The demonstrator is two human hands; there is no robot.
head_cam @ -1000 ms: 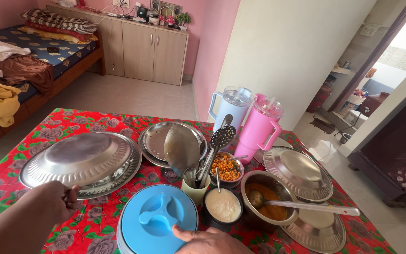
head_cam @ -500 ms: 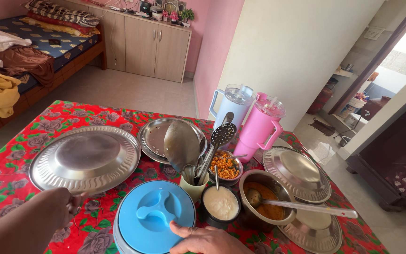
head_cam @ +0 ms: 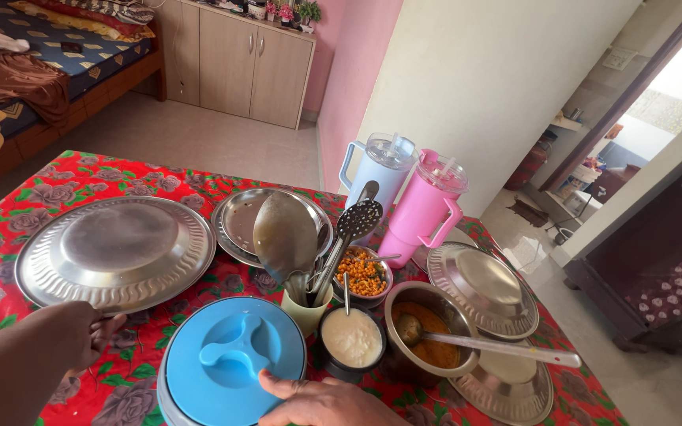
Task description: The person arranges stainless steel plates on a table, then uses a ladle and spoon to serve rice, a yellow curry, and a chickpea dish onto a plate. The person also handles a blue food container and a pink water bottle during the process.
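The left hand [head_cam: 80, 335] is seen only from the back, with the forearm running off the lower left corner; its fingers curl at the near rim of the steel plate [head_cam: 116, 252], gripping that edge, though the fingertips themselves are hidden beneath the plate's rim. The right hand [head_cam: 321, 402] is cut off by the bottom edge, so only the thumb and part of the knuckles show; the thumb lies on the near edge of the blue lid [head_cam: 230, 367], and whether the remaining fingers clasp anything cannot be told. The container under the lid is mostly hidden, only a grey rim showing at the left.

The steel plate lies upside down, at the left of the tabletop [head_cam: 144, 183], which is covered by a red floral cloth. The blue lid sits at the near edge, just right of the plate.

Behind the lid a cup [head_cam: 305, 309] holds a wide ladle and a slotted spoon, which block part of a second steel plate [head_cam: 242, 225]. Beside the cup stand a bowl of white curd [head_cam: 350, 338], a bowl of orange mixture [head_cam: 361, 274] and a pot of curry [head_cam: 428, 335] with a long spoon. Two more steel lids lie at the right. A blue tumbler [head_cam: 376, 177] and a pink tumbler [head_cam: 424, 207] stand at the far edge.
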